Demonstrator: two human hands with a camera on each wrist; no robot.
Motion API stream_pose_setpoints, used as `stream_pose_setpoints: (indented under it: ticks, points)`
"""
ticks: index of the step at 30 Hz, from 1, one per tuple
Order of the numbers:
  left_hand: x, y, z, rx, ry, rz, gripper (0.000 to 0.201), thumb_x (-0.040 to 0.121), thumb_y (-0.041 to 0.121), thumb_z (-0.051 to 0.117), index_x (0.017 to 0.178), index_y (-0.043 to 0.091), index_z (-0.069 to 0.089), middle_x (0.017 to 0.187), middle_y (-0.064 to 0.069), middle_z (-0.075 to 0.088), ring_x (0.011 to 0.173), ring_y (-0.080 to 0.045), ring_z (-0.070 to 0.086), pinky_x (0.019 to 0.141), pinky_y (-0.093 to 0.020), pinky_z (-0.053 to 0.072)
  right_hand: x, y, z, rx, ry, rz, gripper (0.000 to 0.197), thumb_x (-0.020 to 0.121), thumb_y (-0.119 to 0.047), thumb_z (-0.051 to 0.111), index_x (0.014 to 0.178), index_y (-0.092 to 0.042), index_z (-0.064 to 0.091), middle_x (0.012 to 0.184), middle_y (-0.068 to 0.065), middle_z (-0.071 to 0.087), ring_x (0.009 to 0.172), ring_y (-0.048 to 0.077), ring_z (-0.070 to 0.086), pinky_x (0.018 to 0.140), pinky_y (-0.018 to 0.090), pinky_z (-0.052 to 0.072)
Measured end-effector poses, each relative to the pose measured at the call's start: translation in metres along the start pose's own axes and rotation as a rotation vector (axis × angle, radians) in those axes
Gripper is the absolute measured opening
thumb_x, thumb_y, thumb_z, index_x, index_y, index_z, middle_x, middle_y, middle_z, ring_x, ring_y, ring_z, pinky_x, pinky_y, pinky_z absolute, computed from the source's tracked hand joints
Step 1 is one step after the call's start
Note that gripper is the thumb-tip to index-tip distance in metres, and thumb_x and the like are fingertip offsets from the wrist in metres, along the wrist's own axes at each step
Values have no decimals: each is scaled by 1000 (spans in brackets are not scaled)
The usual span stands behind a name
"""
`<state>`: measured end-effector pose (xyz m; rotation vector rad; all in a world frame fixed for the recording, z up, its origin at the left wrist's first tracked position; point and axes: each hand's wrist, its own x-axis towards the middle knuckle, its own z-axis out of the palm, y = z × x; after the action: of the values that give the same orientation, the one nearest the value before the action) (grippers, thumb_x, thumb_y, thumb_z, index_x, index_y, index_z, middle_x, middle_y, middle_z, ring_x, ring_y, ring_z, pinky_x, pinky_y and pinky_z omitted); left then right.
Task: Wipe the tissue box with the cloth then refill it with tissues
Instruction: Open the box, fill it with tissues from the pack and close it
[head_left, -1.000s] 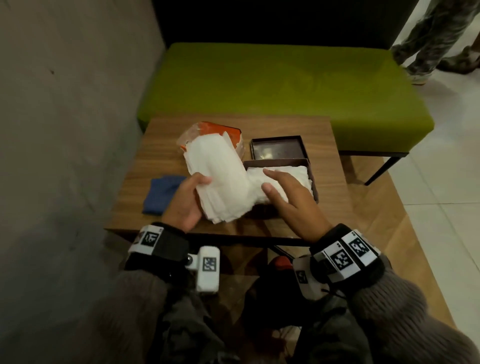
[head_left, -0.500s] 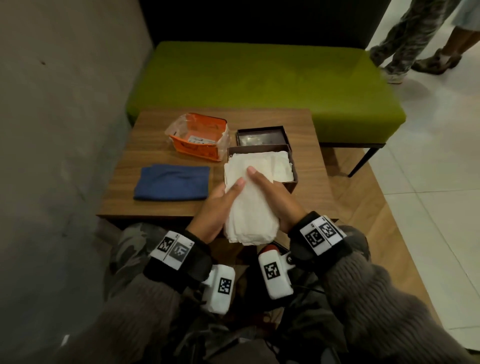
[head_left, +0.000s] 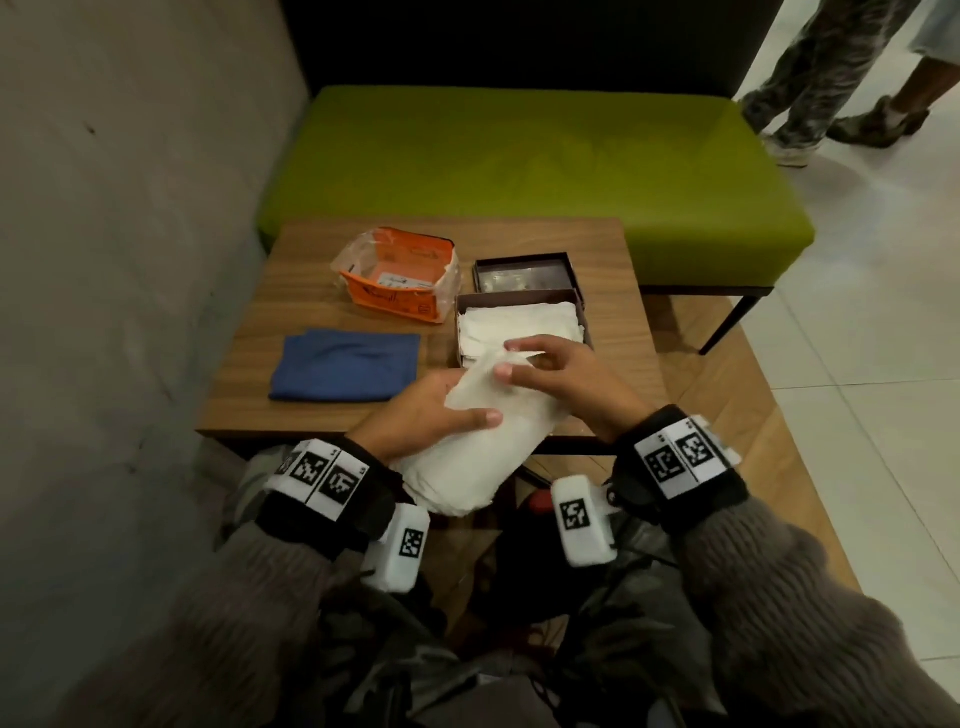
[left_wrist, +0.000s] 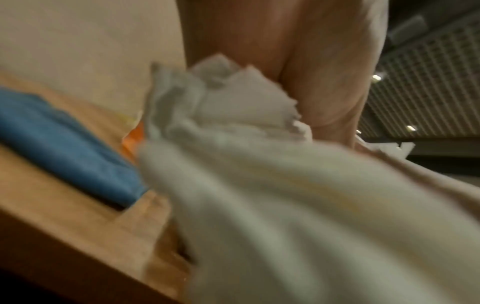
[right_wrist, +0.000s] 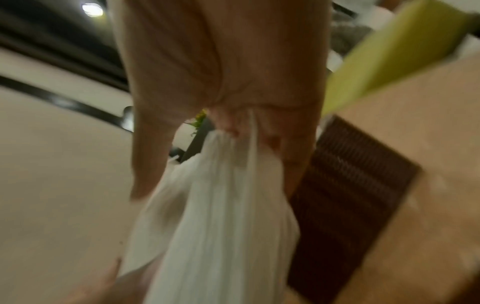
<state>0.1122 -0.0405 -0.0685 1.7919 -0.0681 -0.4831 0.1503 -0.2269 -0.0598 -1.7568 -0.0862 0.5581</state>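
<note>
A thick stack of white tissues (head_left: 467, 452) hangs over the table's front edge, its far end reaching into the dark brown tissue box (head_left: 584, 312), which holds more white tissues (head_left: 519, 325). My left hand (head_left: 441, 415) grips the stack from the left, thumb laid across the top. My right hand (head_left: 550, 369) pinches the stack's upper end near the box's front wall. Both wrist views are blurred: the tissues (left_wrist: 285, 195) fill the left one, and the right one shows fingers pinching the tissues (right_wrist: 223, 205) beside the brown box (right_wrist: 350, 185). The folded blue cloth (head_left: 345, 366) lies flat to the left.
An opened orange tissue wrapper (head_left: 397, 280) sits behind the cloth. The box's dark lid (head_left: 522, 273) lies behind the box. The small wooden table (head_left: 613, 244) stands against a grey wall (head_left: 130, 260), a green bench (head_left: 519, 156) behind it. Other people's legs (head_left: 831, 78) stand at the top right.
The stack swung from over the wrapper to in front of the box, and now lies tilted left. My right hand shifted up to pinch its far end; my left thumb moved on top.
</note>
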Motion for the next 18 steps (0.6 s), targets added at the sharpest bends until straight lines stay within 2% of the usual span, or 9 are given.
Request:
stream_pose_setpoints:
  ticks: [2,4,7,9,12,15,18]
  points:
    - [3,2,-1,92,-25,2,26,82,22,70,107,17,63,94,3,70,81,-3,68,70,-19,54,2,-5,-3,-190,-98,-11,18,81,-25,76,96,-16,71,93,1,72,83,11,68,72,22,52]
    - [4,2,-1,7,53,8,22,84,18,68,105,18,64,94,3,70,82,-6,68,68,-19,55,4,-6,-7,-259,-60,-30,6,85,-24,72,86,-19,69,90,-1,71,83,14,67,71,23,54]
    - [0,-9,-7,-471,217,-64,23,88,14,59,111,13,61,112,-8,68,101,-20,66,80,-28,56,4,-2,-20,-14,37,-9,7,93,-21,62,97,-17,65,101,4,71,95,22,69,80,35,59]
    - [-4,-13,-4,-729,230,-60,31,90,18,53,121,11,55,122,-9,64,110,-21,63,88,-34,54,0,1,-25,204,42,35,10,96,-19,56,103,-19,62,103,2,71,95,20,69,78,32,60]
    - [-2,-12,11,-797,266,-36,40,91,22,52,130,11,49,125,-8,63,114,-22,61,95,-39,50,-4,6,-12,356,5,95,15,97,-21,53,111,-20,59,106,-1,71,91,13,71,78,26,59]
    - [3,-8,19,-825,374,-65,39,93,20,55,130,10,50,121,-11,65,110,-23,63,92,-36,52,-6,13,-1,336,-18,98,33,95,-23,57,127,-19,54,120,1,67,107,17,67,93,33,54]
    - [9,-11,17,-785,425,-59,37,95,20,52,131,12,49,121,-9,64,109,-20,63,87,-31,55,-7,14,-4,400,4,134,30,95,-11,54,123,-22,53,118,-1,66,107,18,65,93,34,52]
